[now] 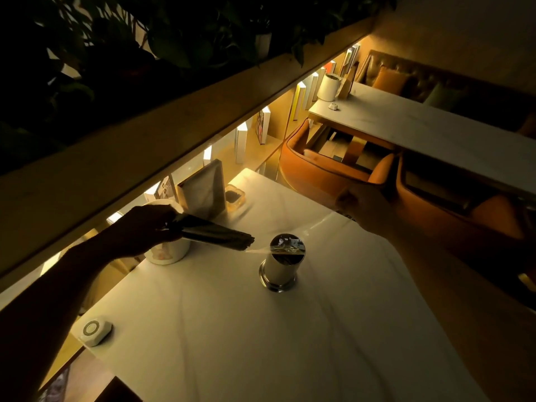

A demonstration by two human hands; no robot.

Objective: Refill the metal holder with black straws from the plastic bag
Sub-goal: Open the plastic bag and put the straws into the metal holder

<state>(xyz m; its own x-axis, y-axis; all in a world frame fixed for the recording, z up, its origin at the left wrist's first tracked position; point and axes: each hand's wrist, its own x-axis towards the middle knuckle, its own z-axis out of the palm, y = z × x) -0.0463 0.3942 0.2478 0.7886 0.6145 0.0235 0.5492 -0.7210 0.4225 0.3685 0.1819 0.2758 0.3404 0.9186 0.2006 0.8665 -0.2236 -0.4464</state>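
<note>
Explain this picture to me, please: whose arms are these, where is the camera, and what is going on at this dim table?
There is no machine here. A person wears a camera on the head, so you look forward and down along their own two arms. The left hand grips a bundle of black straws, lying nearly level and pointing toward the metal holder. The right hand is raised beyond the holder and pulls on a clear plastic bag, which stretches from the straws across the holder's top. So the straws seem to be coming out of their bag before going into the holder. The holder stands upright on the white table. Also on the table are a small round button, a white pot, a napkin stand and a glass ashtray. Behind are orange chairs.
</note>
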